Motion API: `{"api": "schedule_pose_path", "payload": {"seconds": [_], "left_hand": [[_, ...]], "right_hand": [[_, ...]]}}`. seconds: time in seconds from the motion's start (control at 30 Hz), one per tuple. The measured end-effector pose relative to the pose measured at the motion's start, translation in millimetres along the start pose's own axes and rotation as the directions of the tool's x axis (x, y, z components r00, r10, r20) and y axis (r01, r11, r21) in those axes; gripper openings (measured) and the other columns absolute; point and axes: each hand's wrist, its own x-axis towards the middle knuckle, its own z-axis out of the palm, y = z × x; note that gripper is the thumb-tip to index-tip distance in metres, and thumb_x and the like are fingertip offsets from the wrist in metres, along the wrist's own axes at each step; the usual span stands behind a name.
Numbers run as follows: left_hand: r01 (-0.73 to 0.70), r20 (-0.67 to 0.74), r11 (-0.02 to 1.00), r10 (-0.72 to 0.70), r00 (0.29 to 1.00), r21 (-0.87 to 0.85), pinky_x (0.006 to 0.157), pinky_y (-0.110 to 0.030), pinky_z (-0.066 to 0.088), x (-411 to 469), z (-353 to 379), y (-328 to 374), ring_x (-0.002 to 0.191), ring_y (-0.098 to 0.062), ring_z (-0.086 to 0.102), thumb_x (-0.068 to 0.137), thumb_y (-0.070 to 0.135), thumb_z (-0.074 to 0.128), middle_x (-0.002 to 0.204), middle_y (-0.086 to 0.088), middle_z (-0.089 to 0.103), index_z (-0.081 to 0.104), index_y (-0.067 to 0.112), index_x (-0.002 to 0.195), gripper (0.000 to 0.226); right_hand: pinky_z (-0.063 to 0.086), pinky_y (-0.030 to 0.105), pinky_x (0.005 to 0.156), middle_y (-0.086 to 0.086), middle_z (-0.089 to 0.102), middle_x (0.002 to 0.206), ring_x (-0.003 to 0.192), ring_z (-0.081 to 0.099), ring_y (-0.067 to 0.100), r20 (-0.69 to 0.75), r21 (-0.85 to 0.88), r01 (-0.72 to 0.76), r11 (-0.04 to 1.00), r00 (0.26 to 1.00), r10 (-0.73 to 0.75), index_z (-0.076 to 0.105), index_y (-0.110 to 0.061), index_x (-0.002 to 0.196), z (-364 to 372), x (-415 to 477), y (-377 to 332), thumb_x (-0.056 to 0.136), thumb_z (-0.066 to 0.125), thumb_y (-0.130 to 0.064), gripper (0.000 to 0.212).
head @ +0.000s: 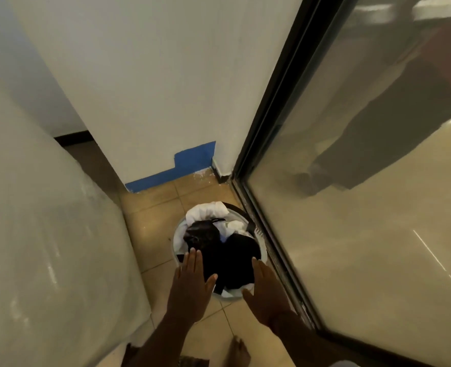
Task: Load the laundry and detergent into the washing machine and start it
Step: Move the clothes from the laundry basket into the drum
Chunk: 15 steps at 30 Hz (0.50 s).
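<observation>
The basket (174, 241) of laundry (235, 250) is sitting on the tiled floor (152, 207), and the person is leaning over it with both arms reaching down. The left hand (192, 283) is hovering at the basket's near left rim and the right hand (265, 290) at its near right rim, so the load is lying between and just beyond them, with neither hand looking nearer. Both grips are released, fingers straight, holding nothing. The basket is looking round, offering no long axis to line up with. Dark garments are piling toward its near side, crumpled white cloth is heaping at its far side, and a glass door (351, 207) is standing just right of it.
</observation>
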Motion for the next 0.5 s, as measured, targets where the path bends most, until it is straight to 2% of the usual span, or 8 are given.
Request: {"api": "schedule_pose_path", "payload": {"seconds": [0.2, 0.37, 0.5], "left_hand": [[0.032, 0.066, 0.999, -0.030, 0.997, -0.032, 0.115, -0.037, 0.024, 36.6, 79.4, -34.5, 0.147, -0.023, 0.013, 0.078, 0.078, -0.008, 0.160, -0.007, 0.013, 0.009, 0.012, 0.151, 0.100], [0.070, 0.105, 0.995, -0.063, 0.992, -0.064, 0.116, -0.037, 0.026, 63.3, 128.0, -58.5, 0.146, -0.026, 0.018, 0.094, 0.056, 0.036, 0.158, -0.011, 0.019, 0.012, 0.010, 0.151, 0.077], [0.088, 0.145, 0.994, -0.077, 0.986, -0.071, 0.115, -0.040, 0.028, 85.5, 162.2, -73.4, 0.145, -0.030, 0.019, 0.094, 0.054, 0.039, 0.157, -0.012, 0.021, 0.011, 0.009, 0.151, 0.077]], "right_hand": [[0.020, 0.032, 0.119, 0.005, 0.018, 0.161, 0.147, 0.018, 0.022, 0.053, -0.007, -0.013, 1.000, 0.998, 0.013, 0.008, -0.017, 0.155, 59.3, 64.6, 34.6, 0.092, 0.057, -0.039, 0.082], [0.020, 0.035, 0.121, 0.005, 0.019, 0.160, 0.148, 0.016, 0.022, 0.072, 0.012, -0.022, 1.000, 0.997, 0.021, 0.010, -0.017, 0.154, 94.1, 107.5, 53.8, 0.090, 0.062, -0.030, 0.084], [0.020, 0.039, 0.121, 0.008, 0.018, 0.160, 0.148, 0.015, 0.026, 0.080, -0.028, -0.024, 0.999, 0.996, 0.026, 0.011, -0.016, 0.154, 115.1, 139.6, 73.6, 0.085, 0.069, -0.032, 0.091]]}}
